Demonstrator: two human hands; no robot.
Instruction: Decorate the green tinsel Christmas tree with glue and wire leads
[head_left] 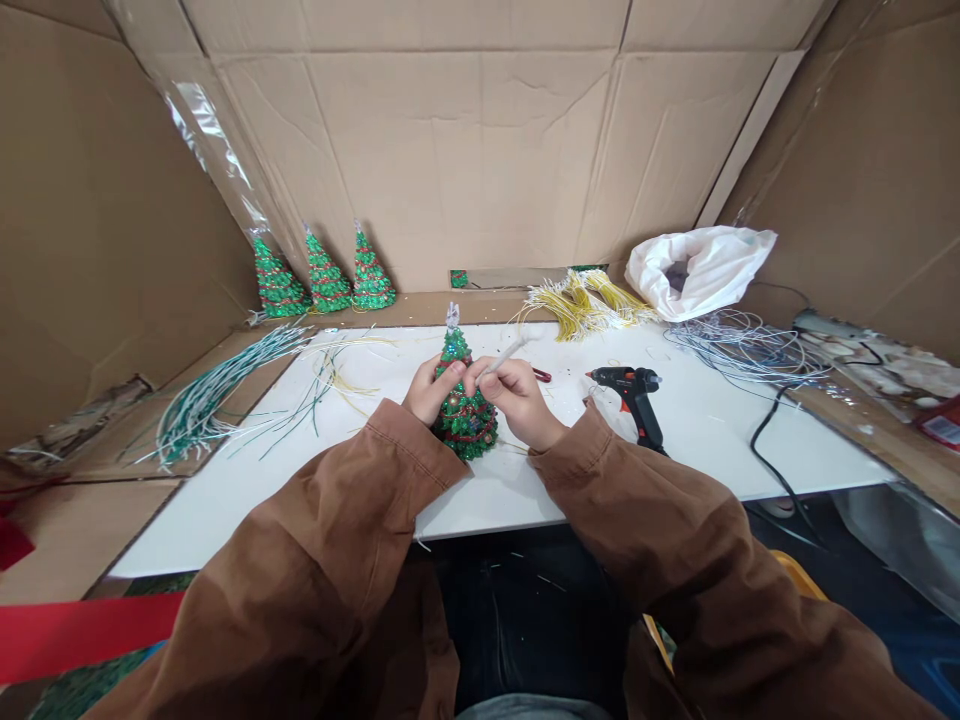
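A small green glitter tree [463, 412] with red beads and a pale topper stands on the white board [675, 440] in front of me. My left hand [433, 388] is wrapped around its left side, thumb across the front. My right hand [516, 398] is closed on a thin white stick [504, 358] that points up and to the right, and it rests against the tree's right side. Both arms wear brown sleeves.
A black hot glue gun [634, 392] with its cord stands right of my hands. Three finished green trees [324, 272] line the back left. Green wire bundles [217, 385] lie left, yellow wires [581, 300], a white bag [701, 268] and grey wires [739, 345] back right. Cardboard walls surround the board.
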